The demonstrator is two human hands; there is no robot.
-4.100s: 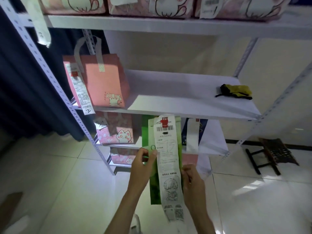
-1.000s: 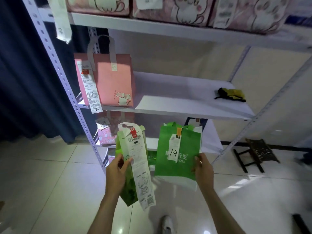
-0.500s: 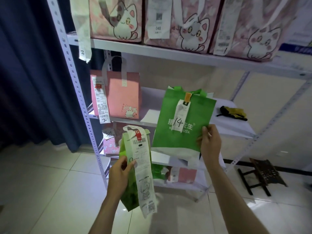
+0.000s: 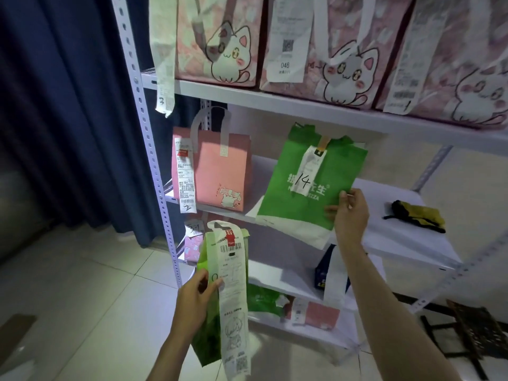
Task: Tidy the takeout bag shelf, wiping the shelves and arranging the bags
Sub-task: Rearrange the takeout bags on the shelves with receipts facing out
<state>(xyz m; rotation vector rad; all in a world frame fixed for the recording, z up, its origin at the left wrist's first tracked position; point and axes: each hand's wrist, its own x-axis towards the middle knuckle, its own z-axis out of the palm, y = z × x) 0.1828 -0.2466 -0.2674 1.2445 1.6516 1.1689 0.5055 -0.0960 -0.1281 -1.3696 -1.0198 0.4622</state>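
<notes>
Shelving in white metal is filling most of the view, standing against a pale wall with a dark blue curtain hanging to its left. Three pink cat-print bags are sitting side by side on the top board, each with a paper receipt hanging down its front. On the middle board a plain pink bag is standing upright at the left end, a long receipt marked 2 dangling at its left side. Right of it, a green bag tagged 14 is tilting over that board's near edge, its white bottom hanging in front of the board; whether it is touching the board cannot be told. The right hand is pinching this bag at its lower right edge, thumb on the front. Lower and nearer, the left hand is gripping a second, lighter green bag in front of the lower boards, thumb pressing on the long white receipt that is trailing down past the bag's bottom. A yellow and black cloth is lying crumpled at the far right of the middle board, well apart from both bags. Smaller pink, green and blue bags are sitting on the lower boards.
</notes>
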